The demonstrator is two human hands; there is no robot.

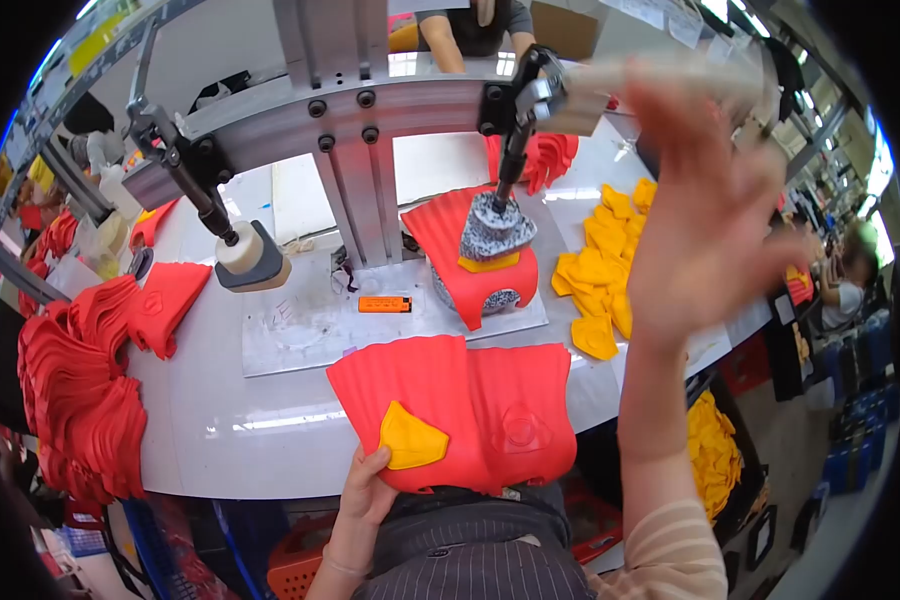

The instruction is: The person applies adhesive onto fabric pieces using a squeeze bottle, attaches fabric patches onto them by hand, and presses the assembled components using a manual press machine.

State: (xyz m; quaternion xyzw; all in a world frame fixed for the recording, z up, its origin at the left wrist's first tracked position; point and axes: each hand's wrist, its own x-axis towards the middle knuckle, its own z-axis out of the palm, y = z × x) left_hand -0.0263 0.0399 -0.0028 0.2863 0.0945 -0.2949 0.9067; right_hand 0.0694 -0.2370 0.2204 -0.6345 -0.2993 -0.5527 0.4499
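My left hand point(364, 492) pinches the lower left edge of a red moulded, flexible-looking piece point(525, 385) at the table's front edge. A yellow shield-shaped patch point(415, 437) lies on its left half, and my left thumb touches the patch's corner. My right hand point(695, 220) is raised on the right, motion-blurred, with its fingers apart near the blurred clamp lever point(610, 85). Below the clamp, a speckled grey pad point(495, 228) presses a yellow patch point(490, 263) onto another red piece point(440, 225), draped over a speckled block.
A second clamp with a white-and-grey pad point(250, 255) hangs at left. An orange lighter point(384, 304) lies on the metal base plate point(300, 340). Stacked red pieces point(80, 390) fill the left side; yellow patches point(600, 260) are heaped at right. A person point(475, 30) sits opposite.
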